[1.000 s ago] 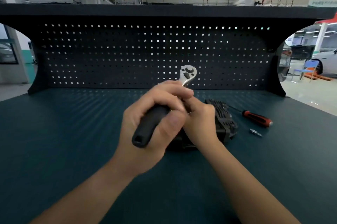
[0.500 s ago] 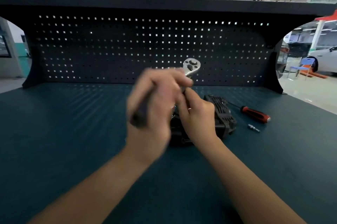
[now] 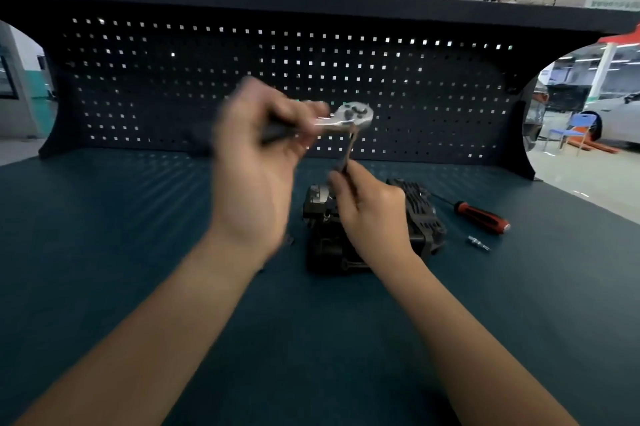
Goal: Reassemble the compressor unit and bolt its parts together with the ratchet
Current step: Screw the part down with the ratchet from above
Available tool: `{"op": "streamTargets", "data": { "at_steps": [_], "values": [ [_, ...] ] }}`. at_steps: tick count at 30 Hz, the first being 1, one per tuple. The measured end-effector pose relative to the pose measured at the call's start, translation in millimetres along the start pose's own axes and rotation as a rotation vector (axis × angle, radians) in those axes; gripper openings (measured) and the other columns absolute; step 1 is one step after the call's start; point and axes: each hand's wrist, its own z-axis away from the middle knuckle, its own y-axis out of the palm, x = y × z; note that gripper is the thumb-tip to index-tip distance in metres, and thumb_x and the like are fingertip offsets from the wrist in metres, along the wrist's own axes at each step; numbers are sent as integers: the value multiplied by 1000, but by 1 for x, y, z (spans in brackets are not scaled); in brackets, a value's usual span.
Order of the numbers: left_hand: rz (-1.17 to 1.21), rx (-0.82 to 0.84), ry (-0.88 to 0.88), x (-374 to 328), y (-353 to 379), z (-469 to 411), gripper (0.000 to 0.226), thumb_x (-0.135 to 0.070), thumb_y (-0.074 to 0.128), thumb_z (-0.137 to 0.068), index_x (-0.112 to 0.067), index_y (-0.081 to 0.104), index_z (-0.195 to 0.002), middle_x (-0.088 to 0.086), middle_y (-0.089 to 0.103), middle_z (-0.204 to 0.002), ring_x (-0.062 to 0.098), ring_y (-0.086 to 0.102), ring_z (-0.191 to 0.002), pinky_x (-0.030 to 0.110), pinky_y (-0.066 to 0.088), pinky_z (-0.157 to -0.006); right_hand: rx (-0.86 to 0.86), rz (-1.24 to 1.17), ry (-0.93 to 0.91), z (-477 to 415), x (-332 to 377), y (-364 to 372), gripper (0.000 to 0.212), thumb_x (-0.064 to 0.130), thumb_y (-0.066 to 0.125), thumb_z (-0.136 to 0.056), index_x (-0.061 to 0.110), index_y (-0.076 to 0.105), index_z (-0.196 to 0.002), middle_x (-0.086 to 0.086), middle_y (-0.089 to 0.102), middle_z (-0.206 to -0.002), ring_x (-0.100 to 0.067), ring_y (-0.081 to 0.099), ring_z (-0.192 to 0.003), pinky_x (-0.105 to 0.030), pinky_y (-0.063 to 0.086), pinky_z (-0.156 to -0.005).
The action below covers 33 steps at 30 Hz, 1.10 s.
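Both forearms reach in from the near edge of the bench (image 3: pixel 104 252) and angle toward each other, the hands close but not touching. The left hand (image 3: pixel 256 155) is raised higher, blurred, wrist bent, fingers curled tight round the black handle of the ratchet (image 3: pixel 353 115). The handle's butt sticks out past the outer side of that fist. The shiny head pokes out on the inner side, level with the knuckles and above the right hand (image 3: pixel 370 214).

The right hand sits lower, its back turned up. Its thumb and fingertips are drawn together in a pinch on the bottom end of a thin dark rod (image 3: pixel 348 152). That rod stands nearly upright and runs up to the underside of the ratchet head. Blur keeps me from telling whether it is seated there.

The compressor (image 3: pixel 422 214) lies on the bench directly under the right hand. Its black finned half shows to the outside of that hand, and a metal-faced block shows between the two wrists. Whether the palm touches it, I cannot tell.

Farther out to the right of the right hand lies a screwdriver (image 3: pixel 483 216) with a red and black grip. A small silver bit (image 3: pixel 478 242) lies just nearer than it, apart from the compressor. Beyond both hands rises the dark pegboard (image 3: pixel 173 86).
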Motion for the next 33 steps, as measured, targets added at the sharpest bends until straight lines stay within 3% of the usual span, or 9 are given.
{"op": "streamTargets", "data": {
  "at_steps": [3,6,11,14,18,21,25,31,33],
  "values": [
    [-427,437,-19,7,4,16,18,-24,79,-42,-21,63,-49,-23,61,-56,-6,63,-75,10,43,-80,-65,17,21,2,0,2,25,15,54,-86,-3,64,-73,-8,57,-50,-19,48,-40,-22,28,-48],
    [80,52,-73,-10,-4,1,52,-39,32,-95,-20,57,-54,-5,56,-50,16,62,-65,27,49,-76,70,-206,107,4,-6,-5,21,17,57,-88,0,69,-93,-12,67,-66,-20,58,-58,-24,43,-54],
    [226,-286,-318,-4,-4,-31,41,-37,38,-92,-14,42,-58,-4,35,-40,13,46,-43,30,47,-67,167,-258,45,5,-8,-3,24,9,50,-92,-3,63,-108,-13,72,-83,-19,62,-64,-24,48,-58],
    [-26,-29,-18,1,7,-1,29,-28,47,-85,-20,50,-57,-6,49,-50,13,57,-62,27,47,-69,37,-153,87,4,-8,4,22,13,51,-91,-3,66,-90,-15,67,-66,-24,58,-52,-28,45,-50],
    [-565,420,154,17,11,28,30,-28,54,-91,-17,64,-65,-10,62,-62,-1,58,-70,18,46,-80,-85,-118,193,10,-2,7,26,20,53,-81,-3,66,-76,-5,52,-53,-16,48,-65,-7,31,-52],
    [74,98,-49,-7,0,16,41,-46,43,-92,-26,60,-61,-10,60,-55,8,64,-76,28,49,-77,82,-330,223,9,-8,-2,22,20,55,-88,5,70,-95,-9,63,-65,-11,53,-57,-21,40,-52],
    [221,-245,-318,-6,-5,-30,36,-33,36,-94,-16,47,-64,-4,44,-45,12,56,-54,33,41,-72,115,-327,219,7,-5,3,22,12,51,-94,5,66,-109,-21,69,-80,-35,65,-75,-45,48,-65],
    [-495,285,456,30,15,31,27,-33,55,-91,-20,49,-69,0,59,-76,17,58,-92,28,42,-90,140,-48,224,8,-6,14,11,6,57,-87,0,67,-87,-10,67,-71,-17,59,-62,-26,41,-57],
    [-436,392,488,32,5,36,28,-40,51,-92,-21,56,-72,-5,60,-75,13,58,-95,28,40,-93,82,-166,247,10,-4,8,6,4,61,-84,2,67,-85,7,59,-64,-1,47,-59,-13,35,-57]
  ]
}}
